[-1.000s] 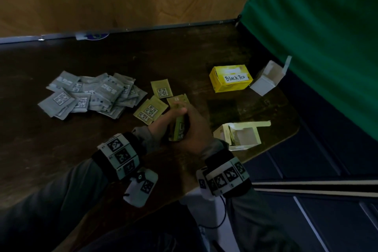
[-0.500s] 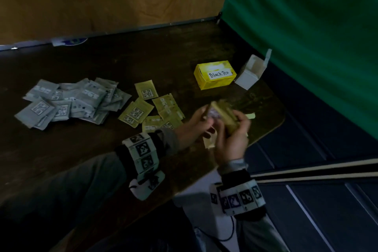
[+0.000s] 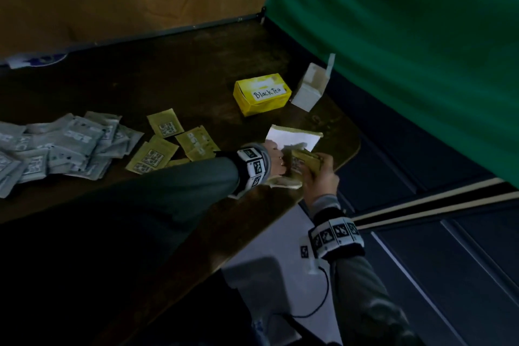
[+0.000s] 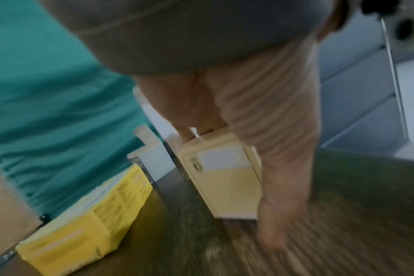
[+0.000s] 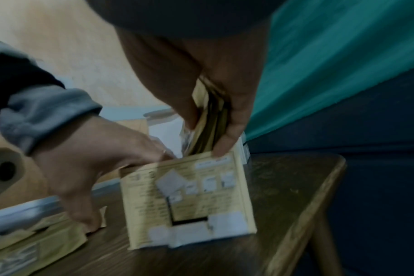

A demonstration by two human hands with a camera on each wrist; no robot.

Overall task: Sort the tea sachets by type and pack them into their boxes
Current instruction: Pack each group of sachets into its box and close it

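Note:
My right hand (image 3: 317, 174) (image 5: 208, 138) grips a stack of yellow sachets (image 3: 304, 163) (image 5: 210, 115) on edge, its lower end at the open top of a pale yellow box (image 3: 292, 137) (image 5: 189, 196) (image 4: 225, 177) standing near the table's right corner. Fingers of my left hand (image 3: 276, 161) (image 5: 111, 173) hook over the box's rim, the thumb spread down toward the table. Loose yellow sachets (image 3: 165, 146) lie left of the hands. Farther left is a heap of grey sachets (image 3: 64, 146).
A closed yellow box labelled Black Tea (image 3: 262, 94) (image 4: 87, 214) sits behind the open box, with an open white box (image 3: 310, 90) (image 4: 151, 162) to its right. The table's rounded edge (image 3: 348, 149) and a green curtain (image 3: 407, 50) are close on the right.
Both hands moved right from the middle of the table to the open pale yellow box. The right hand carried the yellow stack there, and the left hand took the box's rim.

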